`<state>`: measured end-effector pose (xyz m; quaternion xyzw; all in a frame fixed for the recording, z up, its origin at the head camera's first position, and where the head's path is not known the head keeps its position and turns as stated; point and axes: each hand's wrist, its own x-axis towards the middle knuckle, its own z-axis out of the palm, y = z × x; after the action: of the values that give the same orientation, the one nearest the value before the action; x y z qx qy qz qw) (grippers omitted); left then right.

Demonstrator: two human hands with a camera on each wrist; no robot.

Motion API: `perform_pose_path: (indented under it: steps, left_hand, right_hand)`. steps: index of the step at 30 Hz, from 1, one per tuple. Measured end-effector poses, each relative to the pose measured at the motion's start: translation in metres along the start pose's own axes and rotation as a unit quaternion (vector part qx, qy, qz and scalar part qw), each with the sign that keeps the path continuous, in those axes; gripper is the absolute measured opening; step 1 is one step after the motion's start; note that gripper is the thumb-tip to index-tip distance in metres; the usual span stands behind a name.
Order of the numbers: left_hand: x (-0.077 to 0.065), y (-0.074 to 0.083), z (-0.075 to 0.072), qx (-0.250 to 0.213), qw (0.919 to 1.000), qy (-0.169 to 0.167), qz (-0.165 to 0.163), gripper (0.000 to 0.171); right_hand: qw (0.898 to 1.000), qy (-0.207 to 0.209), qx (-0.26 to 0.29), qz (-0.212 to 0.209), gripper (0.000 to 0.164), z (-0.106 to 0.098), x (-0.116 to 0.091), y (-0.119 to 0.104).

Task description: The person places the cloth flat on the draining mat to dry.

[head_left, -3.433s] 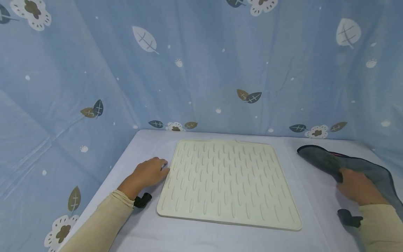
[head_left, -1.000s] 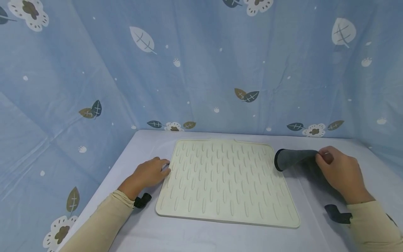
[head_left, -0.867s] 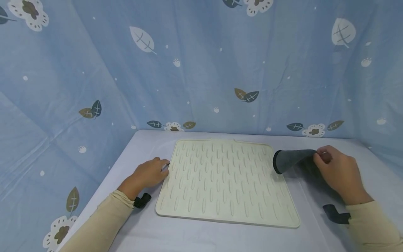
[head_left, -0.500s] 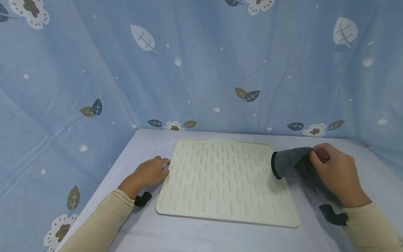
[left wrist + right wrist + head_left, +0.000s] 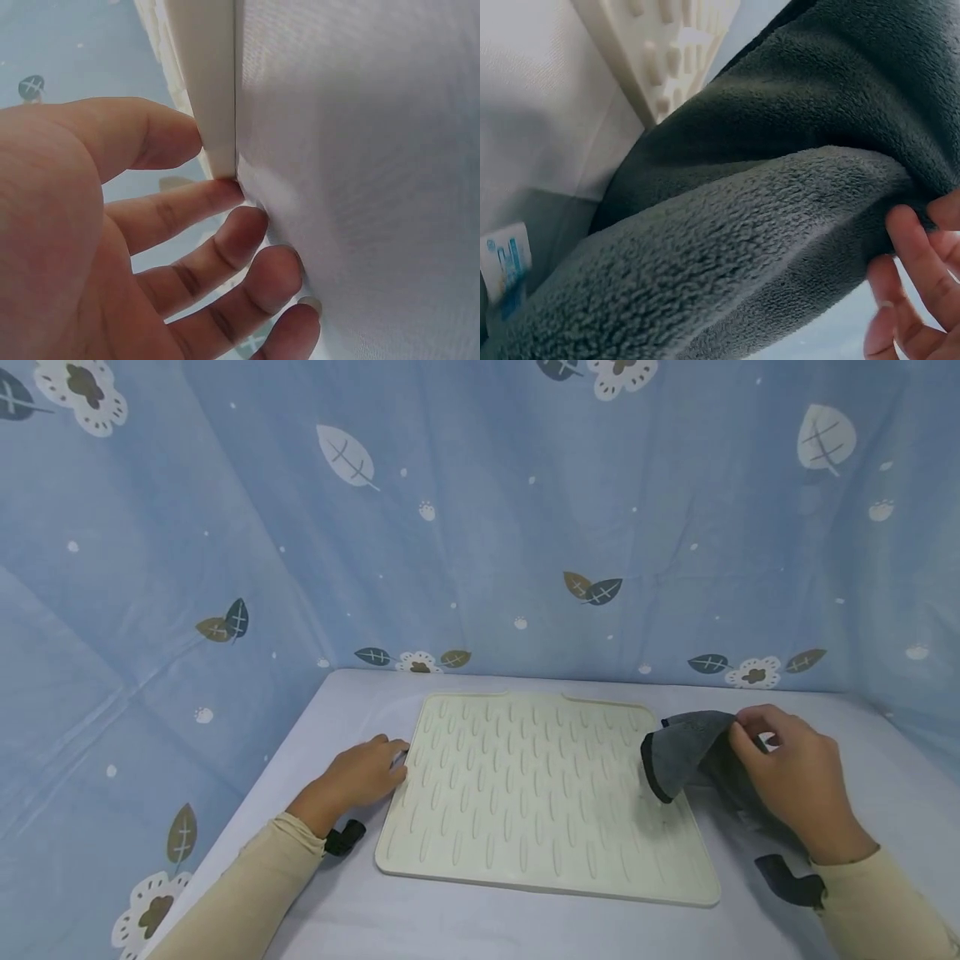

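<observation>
A cream mat (image 5: 540, 793) with raised oval ridges lies flat in the middle of the white-covered table. My left hand (image 5: 363, 772) rests at its left edge. In the left wrist view the thumb (image 5: 176, 139) touches the mat's side (image 5: 214, 90), while the other fingers lie loosely bent along the table cover. My right hand (image 5: 798, 768) pinches a grey fleece cloth (image 5: 686, 747) with black edging, raised above the mat's right side. One bound end of it hangs over the mat. In the right wrist view the cloth (image 5: 705, 232) drapes in thick folds from the fingertips.
A small white label (image 5: 506, 259) with blue print shows at the cloth's lower left. The white table cover (image 5: 465, 927) surrounds the mat. A blue curtain (image 5: 480, 527) with leaf prints stands behind and to the left.
My right hand has lifted the cloth from the table's right side and carried it left to the mat's right edge. Its hanging end has dropped lower. The left hand stays at the mat's edge.
</observation>
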<state>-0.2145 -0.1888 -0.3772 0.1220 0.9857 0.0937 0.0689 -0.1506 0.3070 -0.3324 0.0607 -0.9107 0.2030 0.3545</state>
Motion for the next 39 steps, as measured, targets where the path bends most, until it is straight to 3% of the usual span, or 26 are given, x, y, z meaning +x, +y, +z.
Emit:
perform_pose_path:
  steps: [9, 21, 30, 39]
  left_hand:
    - [0.0, 0.002, 0.002, 0.006, 1.0, 0.002, 0.002, 0.047]
    - [0.001, 0.0, 0.003, 0.015, 0.9996, 0.013, 0.018, 0.046]
    - [0.002, -0.004, 0.005, 0.008, 0.9999, 0.008, 0.005, 0.047]
    - [0.002, -0.002, 0.003, 0.008, 0.9999, 0.0, 0.011, 0.047]
  right_hand:
    - [0.999, 0.032, 0.036, -0.011, 0.012, 0.002, 0.002, -0.012]
    - [0.996, 0.052, 0.064, -0.046, 0.015, -0.002, 0.032, -0.047]
    - [0.992, 0.041, 0.11, -0.042, 0.015, 0.015, 0.049, -0.074]
    - [0.989, 0.047, 0.13, -0.048, 0.01, 0.03, 0.053, -0.091]
